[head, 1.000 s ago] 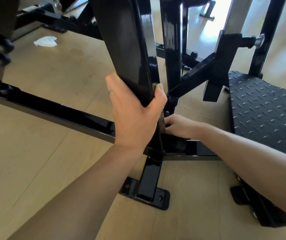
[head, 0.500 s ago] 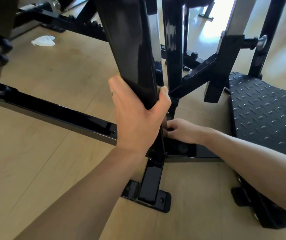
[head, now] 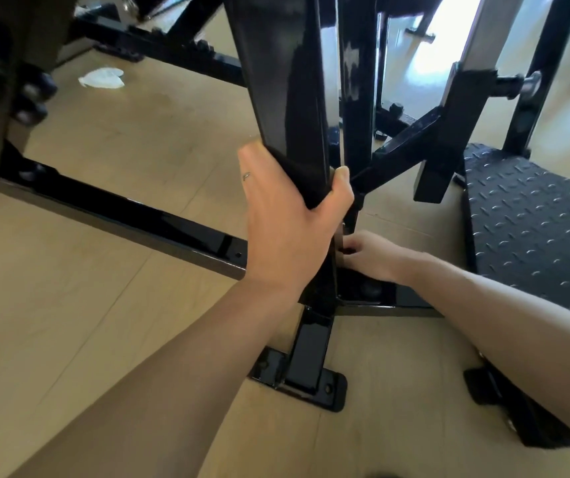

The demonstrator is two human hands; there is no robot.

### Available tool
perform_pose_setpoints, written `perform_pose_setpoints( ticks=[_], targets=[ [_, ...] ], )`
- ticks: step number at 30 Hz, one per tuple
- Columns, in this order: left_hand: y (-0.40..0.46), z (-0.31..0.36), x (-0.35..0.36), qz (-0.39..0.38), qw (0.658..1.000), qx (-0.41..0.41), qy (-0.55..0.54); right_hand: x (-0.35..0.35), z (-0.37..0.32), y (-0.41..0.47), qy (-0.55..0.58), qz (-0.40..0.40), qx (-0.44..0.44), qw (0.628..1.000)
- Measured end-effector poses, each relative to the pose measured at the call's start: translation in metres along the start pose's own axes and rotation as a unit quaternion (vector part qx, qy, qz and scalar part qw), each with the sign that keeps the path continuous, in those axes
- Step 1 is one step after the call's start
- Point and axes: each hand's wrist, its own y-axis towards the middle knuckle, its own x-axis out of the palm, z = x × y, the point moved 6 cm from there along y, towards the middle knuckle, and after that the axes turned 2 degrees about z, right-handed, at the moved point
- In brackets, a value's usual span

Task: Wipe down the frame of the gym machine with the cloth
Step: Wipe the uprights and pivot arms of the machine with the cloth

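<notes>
Fingers of the left hand (head: 287, 229) keep gripping the upright post (head: 287, 108); the right hand (head: 368, 255), at four o'clock, creeps higher from the base joint, fingers curled on something dark, perhaps the cloth — cannot tell.

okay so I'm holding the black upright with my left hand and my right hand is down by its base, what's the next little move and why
Probably slide the right hand a little along the joint where the upright meets the base bar. That hand is already low behind the post, fingers curled at the joint, though any cloth is hidden. The left hand grips the upright, bracing you.
</notes>
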Motion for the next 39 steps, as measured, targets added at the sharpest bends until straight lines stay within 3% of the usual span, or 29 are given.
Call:
perform_pose_setpoints(
  ticks=[2, 4, 8, 10, 12, 15, 19, 21, 25, 30, 35, 39],
  targets=[
    [0.0, 0.0, -0.002, -0.02, 1.0, -0.008, 0.01, 0.003, -0.005, -0.011, 0.009, 0.023, -0.01, 1.0],
    [0.003, -0.001, -0.005, -0.065, 0.997, -0.001, 0.035, -0.005, -0.013, -0.023, 0.053, 0.095, -0.029, 0.994],
    [0.001, -0.014, -0.035, -0.196, 0.979, 0.007, 0.051, -0.027, -0.03, -0.072, 0.279, 0.265, -0.058, 0.921],
    [-0.005, -0.034, -0.06, -0.229, 0.968, -0.068, 0.08, -0.025, -0.043, -0.102, 0.339, 0.291, -0.07, 0.892],
    [-0.017, -0.056, -0.078, -0.24, 0.947, -0.194, 0.086, -0.014, -0.06, -0.129, 0.381, 0.289, -0.087, 0.874],
    [-0.036, -0.074, -0.088, -0.256, 0.879, -0.402, 0.002, 0.021, -0.084, -0.165, 0.413, 0.276, -0.122, 0.859],
    [-0.068, -0.053, -0.084, -0.402, 0.795, -0.442, -0.106, 0.07, -0.12, -0.177, 0.309, 0.259, -0.128, 0.906],
    [-0.073, -0.045, -0.084, -0.402, 0.776, -0.457, -0.163, 0.08, -0.137, -0.168, 0.254, 0.252, -0.125, 0.926],
    [-0.07, -0.051, -0.102, -0.315, 0.777, -0.524, -0.152, 0.085, -0.163, -0.149, 0.096, 0.155, -0.144, 0.973],
    [-0.072, -0.059, -0.137, -0.26, 0.77, -0.569, -0.125, 0.083, -0.15, -0.14, -0.009, 0.076, -0.106, 0.991],
    [-0.064, -0.07, -0.171, -0.22, 0.787, -0.573, -0.058, 0.083, -0.159, -0.119, -0.14, 0.086, -0.114, 0.98],
    [-0.055, -0.07, -0.182, -0.222, 0.798, -0.558, -0.051, 0.097, -0.173, -0.076, -0.323, 0.078, -0.118, 0.936]
  ],
)
